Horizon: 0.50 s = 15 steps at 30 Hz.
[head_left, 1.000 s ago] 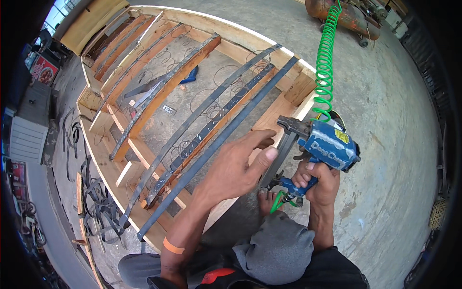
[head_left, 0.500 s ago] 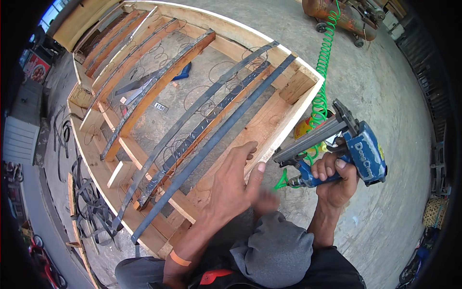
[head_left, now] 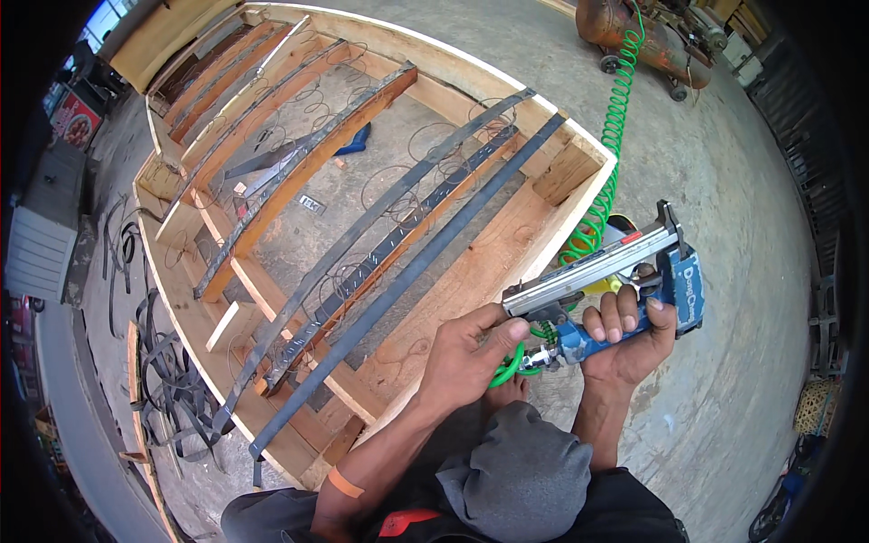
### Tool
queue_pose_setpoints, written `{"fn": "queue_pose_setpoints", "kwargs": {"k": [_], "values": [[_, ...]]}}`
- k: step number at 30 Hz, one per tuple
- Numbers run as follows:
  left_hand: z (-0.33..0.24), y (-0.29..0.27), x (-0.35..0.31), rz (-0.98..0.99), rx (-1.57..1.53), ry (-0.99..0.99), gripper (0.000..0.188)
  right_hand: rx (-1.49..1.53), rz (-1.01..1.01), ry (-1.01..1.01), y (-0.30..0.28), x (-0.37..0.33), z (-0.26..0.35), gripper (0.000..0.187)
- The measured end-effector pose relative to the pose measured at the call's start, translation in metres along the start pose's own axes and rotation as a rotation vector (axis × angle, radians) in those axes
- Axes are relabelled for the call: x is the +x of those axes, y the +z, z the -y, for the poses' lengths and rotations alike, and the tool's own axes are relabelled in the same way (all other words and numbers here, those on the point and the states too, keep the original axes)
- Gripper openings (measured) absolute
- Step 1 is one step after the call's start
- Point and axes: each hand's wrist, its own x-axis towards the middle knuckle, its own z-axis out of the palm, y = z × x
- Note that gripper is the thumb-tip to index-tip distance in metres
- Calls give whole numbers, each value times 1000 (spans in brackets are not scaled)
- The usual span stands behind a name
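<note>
A blue staple gun (head_left: 674,282) is held up in front of the person, above the floor (head_left: 724,389) and just beside the near edge of a wooden frame (head_left: 466,276). Its handle is gripped by the right hand (head_left: 631,348), the fingers being wrapped around it. Its long metal magazine (head_left: 593,274) is pointed toward the left hand (head_left: 466,362), whose thumb and fingers are bent close together at the magazine's tail end; whether that end is pinched cannot be told. A metal fitting (head_left: 536,359) is seen at the base of the handle, with green hose looped next to it. An orange band (head_left: 346,481) is worn on the left forearm.

The frame is crossed by curved slats and dark straps (head_left: 407,285), and thin wire coils are set between them. A saw with a blue handle (head_left: 356,140) is seen on the floor inside the frame. Loose black strips (head_left: 176,385) are heaped along its left side. Beyond the gun, the coiled green hose (head_left: 588,226) is stretched toward a rusty wheeled tank (head_left: 602,23).
</note>
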Motion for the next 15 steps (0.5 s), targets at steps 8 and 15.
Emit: {"fn": "queue_pose_setpoints", "kwargs": {"k": [8, 15], "values": [[-5, 2, -6, -131, 20, 13, 31, 23, -102, 50, 1, 5, -9, 32], [-38, -12, 2, -280, 596, 450, 57, -123, -65, 70, 5, -3, -16, 26]]}}
